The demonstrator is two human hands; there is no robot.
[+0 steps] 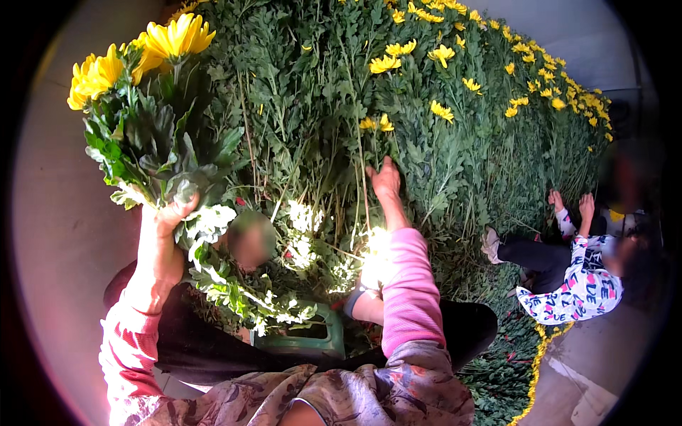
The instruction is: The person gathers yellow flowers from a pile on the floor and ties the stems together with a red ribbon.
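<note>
My left hand (173, 213) is closed around the stems of a bunch of yellow chrysanthemums (176, 40), held up at the left. Its flower heads point away from me, and leafy stem ends (234, 282) trail below the fist toward my lap. Farther right, my right hand (386, 181) reaches palm down into a broad heap of cut chrysanthemum stems (309, 106). Thumb and fingers are spread there, with the fingertips partly hidden among leaves. Just beyond them lie small yellow blooms (378, 123).
A green plastic stool (319, 330) stands by my legs. At the right, another person in a printed top (575, 282) sits with both hands (586, 207) at the heap's edge. More stems (506, 367) lie at lower right, edged by a yellow row of blooms (533, 383).
</note>
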